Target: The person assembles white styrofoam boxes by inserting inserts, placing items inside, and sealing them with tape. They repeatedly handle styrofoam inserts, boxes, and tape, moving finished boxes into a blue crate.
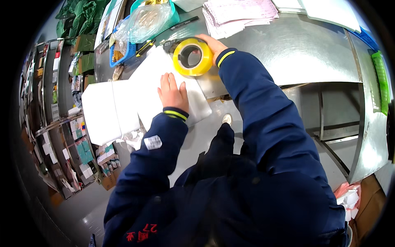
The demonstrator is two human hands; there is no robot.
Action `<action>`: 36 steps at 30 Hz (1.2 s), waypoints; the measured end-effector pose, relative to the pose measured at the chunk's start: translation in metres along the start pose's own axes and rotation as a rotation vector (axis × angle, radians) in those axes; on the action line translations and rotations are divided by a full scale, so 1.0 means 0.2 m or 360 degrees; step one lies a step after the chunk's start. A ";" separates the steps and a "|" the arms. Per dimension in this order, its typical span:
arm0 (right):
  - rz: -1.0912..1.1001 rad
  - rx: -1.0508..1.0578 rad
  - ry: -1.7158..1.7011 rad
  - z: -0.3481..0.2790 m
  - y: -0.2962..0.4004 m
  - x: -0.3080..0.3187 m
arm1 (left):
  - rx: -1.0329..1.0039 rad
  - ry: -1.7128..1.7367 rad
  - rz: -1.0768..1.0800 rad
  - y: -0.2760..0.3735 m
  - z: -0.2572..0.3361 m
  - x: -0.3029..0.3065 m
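Note:
My left hand (173, 96) lies palm down on a white package (151, 74), its thumb apart from the fingers and nothing held. My right hand (213, 45) grips a tape dispenser (169, 45) loaded with a large roll of yellow packing tape (207, 56). The dispenser's dark head is over the far end of the white package, though I cannot tell whether it touches. Part of its handle is hidden behind the roll and my fingers. To the left, against the package, is a white box-like block (101, 111) with a visible seam.
A metal worktable (296, 49) extends right. At its back are pink printed sheets (240, 12), a black marker (184, 23), a yellow cutter knife (145, 48), a teal basket (169, 21) and a blue basket (123, 60). Stocked shelves (61, 120) stand left; a green crate (381, 81) is far right.

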State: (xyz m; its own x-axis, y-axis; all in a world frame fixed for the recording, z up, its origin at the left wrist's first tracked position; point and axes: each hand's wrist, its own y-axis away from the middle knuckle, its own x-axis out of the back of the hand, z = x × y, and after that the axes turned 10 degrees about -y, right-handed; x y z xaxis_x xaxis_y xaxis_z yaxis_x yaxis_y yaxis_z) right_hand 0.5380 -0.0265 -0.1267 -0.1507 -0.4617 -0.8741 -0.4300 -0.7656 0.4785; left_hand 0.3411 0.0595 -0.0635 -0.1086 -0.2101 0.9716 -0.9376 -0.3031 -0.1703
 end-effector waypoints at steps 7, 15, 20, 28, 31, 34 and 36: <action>0.0003 0.0175 -0.0409 0.28 0.67 0.29 | -0.0046 0.0080 0.0100 0.03 -0.07 -0.11; 0.0154 0.0296 -0.0405 0.99 1.31 0.67 | -0.0300 0.0147 0.0172 0.01 -0.03 -0.05; 0.0153 0.0332 -0.0421 1.15 1.25 0.66 | -0.0667 0.0141 0.0193 -0.01 -0.05 -0.06; 0.0093 0.0569 -0.0423 1.30 1.24 0.61 | -0.0994 0.0063 0.0372 -0.72 -0.39 -0.18; 0.0130 0.0500 -0.0623 1.43 1.15 0.66 | 0.0225 0.0164 -0.0239 -0.97 -0.67 -0.35; 0.0058 0.0673 -0.0479 1.46 1.13 0.66 | 0.0432 -0.0018 -0.0385 -0.90 -1.14 -0.54; 0.0206 0.0757 -0.0655 1.38 1.05 0.57 | 0.0824 0.0108 -0.0413 -0.73 -1.11 -0.45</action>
State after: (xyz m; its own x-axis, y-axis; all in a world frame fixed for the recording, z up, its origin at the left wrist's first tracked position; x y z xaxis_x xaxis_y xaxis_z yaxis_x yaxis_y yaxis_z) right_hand 0.1855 -0.1161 -0.1479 -0.5167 -0.2549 -0.8174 -0.7191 -0.3889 0.5759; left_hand 0.4143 0.3284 -0.0892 0.0661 -0.0137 0.9977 -0.6544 -0.7555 0.0330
